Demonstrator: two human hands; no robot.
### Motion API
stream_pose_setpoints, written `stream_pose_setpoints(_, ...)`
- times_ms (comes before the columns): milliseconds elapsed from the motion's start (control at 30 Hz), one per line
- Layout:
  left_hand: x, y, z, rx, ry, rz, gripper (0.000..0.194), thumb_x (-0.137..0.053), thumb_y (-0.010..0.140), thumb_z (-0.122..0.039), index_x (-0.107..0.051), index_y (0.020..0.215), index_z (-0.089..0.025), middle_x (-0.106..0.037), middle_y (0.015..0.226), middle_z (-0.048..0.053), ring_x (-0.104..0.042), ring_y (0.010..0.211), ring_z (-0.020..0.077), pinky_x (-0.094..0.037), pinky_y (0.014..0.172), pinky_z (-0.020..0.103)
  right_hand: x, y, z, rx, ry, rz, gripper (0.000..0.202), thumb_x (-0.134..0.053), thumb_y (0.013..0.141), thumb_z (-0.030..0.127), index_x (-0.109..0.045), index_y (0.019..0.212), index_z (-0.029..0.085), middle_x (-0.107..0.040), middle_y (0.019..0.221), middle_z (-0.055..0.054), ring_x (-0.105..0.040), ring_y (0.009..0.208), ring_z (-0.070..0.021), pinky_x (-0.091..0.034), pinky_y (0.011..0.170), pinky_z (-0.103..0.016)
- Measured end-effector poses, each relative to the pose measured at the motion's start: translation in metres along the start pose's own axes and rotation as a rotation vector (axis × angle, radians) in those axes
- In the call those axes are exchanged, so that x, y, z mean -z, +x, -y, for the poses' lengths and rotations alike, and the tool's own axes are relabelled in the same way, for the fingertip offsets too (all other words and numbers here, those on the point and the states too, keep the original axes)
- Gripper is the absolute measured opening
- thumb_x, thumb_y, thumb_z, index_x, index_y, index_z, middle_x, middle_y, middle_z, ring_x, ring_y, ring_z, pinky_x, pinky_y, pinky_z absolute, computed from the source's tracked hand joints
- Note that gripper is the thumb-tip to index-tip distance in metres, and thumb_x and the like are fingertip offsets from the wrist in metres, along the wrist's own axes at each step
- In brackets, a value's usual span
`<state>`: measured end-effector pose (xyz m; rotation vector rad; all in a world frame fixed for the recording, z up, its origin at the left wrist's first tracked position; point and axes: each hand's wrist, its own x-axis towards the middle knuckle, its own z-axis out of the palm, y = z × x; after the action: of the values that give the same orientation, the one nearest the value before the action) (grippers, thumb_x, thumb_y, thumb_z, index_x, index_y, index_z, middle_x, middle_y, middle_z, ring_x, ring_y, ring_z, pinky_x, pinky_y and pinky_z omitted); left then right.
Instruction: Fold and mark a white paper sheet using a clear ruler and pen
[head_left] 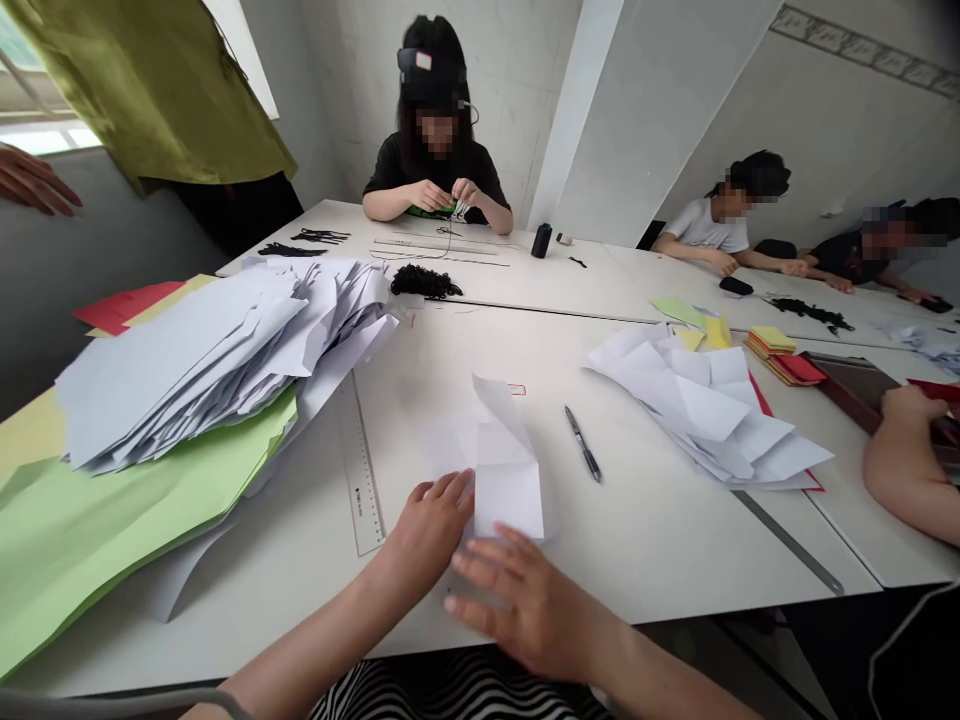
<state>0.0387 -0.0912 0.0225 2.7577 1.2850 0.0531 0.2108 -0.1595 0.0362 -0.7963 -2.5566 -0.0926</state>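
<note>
Creased white paper sheet [508, 500], one panel standing up in a fold and its far corner curling, on the white tabletop [645, 560] near the middle of the near edge. It lies just beyond both hands. Left hand [431, 525]: fingers close together and gently bent, fingertips at the sheet's left side; whether they pinch or only press, cannot tell. Right hand [517, 590]: loosely spread, fingers at the sheet's near end, no grip evident.

Room: a strip of white surface runs rightward from the sheet to a dark clear-barrelled pen [583, 443], and on to a fanned pile of creased white sheets [697, 400] towards the right edge. Leftward it is tighter: a transparent plastic ruler [367, 505] beside the left wrist, then a tall heap of loose white paper [195, 370] and a light-green sheet [150, 520] reaching the left corner.

Hard to see: right fingertips blurred; left thumb hidden; sheet's lower layers merge with the tabletop; a grey metal ruler [787, 542] partly under the fanned pile.
</note>
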Motion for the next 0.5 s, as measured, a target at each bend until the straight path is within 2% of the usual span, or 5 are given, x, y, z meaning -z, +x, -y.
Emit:
stream_pose_setpoints(67, 0.005, -0.009, 0.007, 0.005, 0.033, 0.009, 0.053, -0.039, 0.075, -0.002, -0.047, 0.124, -0.021, -0.048, 0.130, 0.007, -0.048, 0.112, 0.0222, -0.041, 0.083, 0.036, -0.007, -0.011, -0.022, -0.160, -0.055, 0.013, 0.039, -0.043, 0.087, 0.017, -0.046, 0.125, 0.023, -0.048, 0.130, -0.008, -0.038, 0.124, -0.0252, -0.034, 0.100, -0.052)
stream_pose_setpoints(167, 0.013, -0.027, 0.012, 0.006, 0.033, 0.034, 0.057, -0.040, 0.073, -0.001, -0.046, 0.125, -0.022, -0.052, 0.125, 0.005, -0.049, 0.107, 0.0225, -0.038, 0.085, 0.040, -0.009, -0.031, -0.055, -0.355, -0.067, 0.024, 0.046, -0.043, 0.088, 0.023, -0.036, 0.133, 0.017, -0.040, 0.136, -0.012, -0.030, 0.129, -0.0253, -0.032, 0.103, -0.050)
stream_pose_setpoints(267, 0.016, -0.042, 0.015, -0.071, -0.051, 0.029, 0.053, -0.053, 0.075, -0.022, -0.043, 0.127, -0.023, -0.050, 0.127, 0.005, -0.039, 0.119, 0.0262, -0.029, 0.096, 0.045, -0.002, -0.049, -0.074, -0.447, -0.069, -0.004, 0.047, -0.044, 0.088, 0.024, -0.035, 0.134, 0.019, -0.039, 0.137, -0.010, -0.027, 0.131, -0.0244, -0.034, 0.103, -0.047)
stream_pose_setpoints(367, 0.012, -0.048, 0.018, -0.085, -0.085, 0.026, 0.056, -0.057, 0.076, -0.031, -0.041, 0.128, -0.023, -0.040, 0.136, 0.005, -0.031, 0.125, 0.0269, -0.029, 0.097, 0.043, 0.006, -0.064, -0.075, -0.500, -0.110, -0.148, 0.046, -0.045, 0.086, 0.018, -0.038, 0.131, 0.023, -0.039, 0.136, -0.007, -0.028, 0.130, -0.0259, -0.036, 0.101, -0.049)
stream_pose_setpoints(500, 0.006, -0.042, 0.014, -0.025, -0.068, 0.032, 0.054, -0.055, 0.077, -0.018, -0.040, 0.128, -0.024, -0.042, 0.135, 0.005, -0.042, 0.113, 0.0245, -0.035, 0.090, 0.040, 0.006, -0.079, -0.058, -0.474, -0.126, -0.264, 0.053, -0.047, 0.080, 0.008, -0.039, 0.130, 0.026, -0.042, 0.132, -0.007, -0.038, 0.122, -0.0261, -0.040, 0.095, -0.047)
